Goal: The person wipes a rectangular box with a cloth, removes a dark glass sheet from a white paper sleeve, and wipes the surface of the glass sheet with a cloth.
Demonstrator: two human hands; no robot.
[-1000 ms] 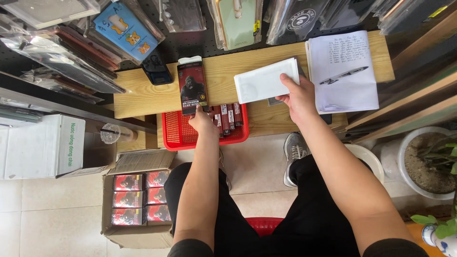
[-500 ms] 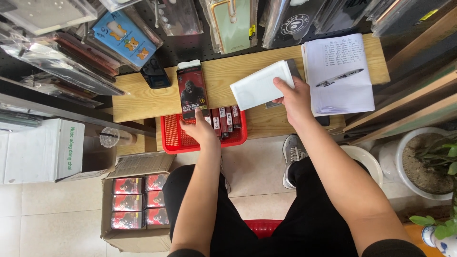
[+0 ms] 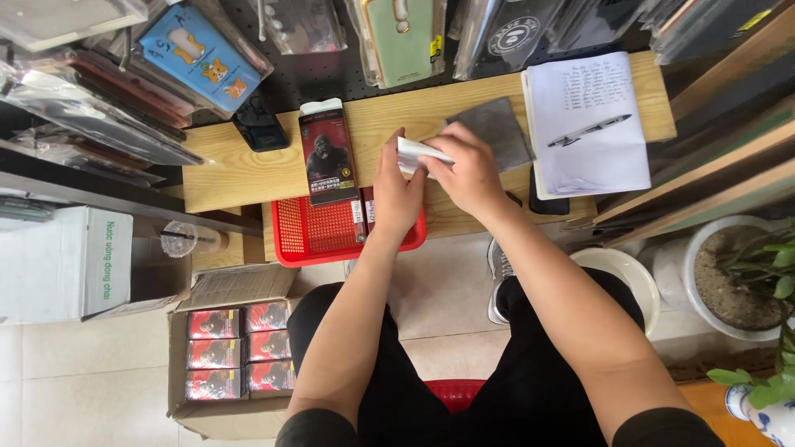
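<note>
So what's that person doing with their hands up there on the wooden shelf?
A seated person has both hands together over the wooden shelf. The right hand and the left hand share a grip on a small white packet. Beside them a dark red and black box lies flat on the shelf, and a grey cloth lies behind the hands. A red basket sits just below the left hand. An open notebook with a pen on it lies further right.
</note>
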